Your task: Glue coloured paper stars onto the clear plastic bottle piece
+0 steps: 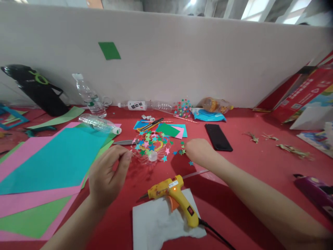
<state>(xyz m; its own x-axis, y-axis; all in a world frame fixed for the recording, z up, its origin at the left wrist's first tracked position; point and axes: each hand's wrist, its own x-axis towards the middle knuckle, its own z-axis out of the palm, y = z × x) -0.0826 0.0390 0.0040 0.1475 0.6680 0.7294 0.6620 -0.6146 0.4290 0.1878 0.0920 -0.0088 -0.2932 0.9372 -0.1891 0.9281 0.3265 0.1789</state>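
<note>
My left hand (110, 173) is closed, thumb and index finger pinched at the left edge of a clear cut plastic bottle piece (145, 160). That piece has a fringed rim, a white cap (152, 156) facing me and many coloured paper stars (151, 147) on it. To its right, my right hand (199, 151) reaches down beside a small pile of stars (182, 149); its fingers are hidden behind the hand. Nearer to me, a yellow hot glue gun (179, 198) lies on a white cloth (153, 225), its small light glowing orange.
Coloured paper sheets (57, 156) cover the left side, with a plastic bottle (100, 124) on them. Scissors (125, 142) lie behind my left hand. Cutters (151, 125) and paper pieces (168, 130) lie farther back. A black phone (218, 137) is beyond my right hand.
</note>
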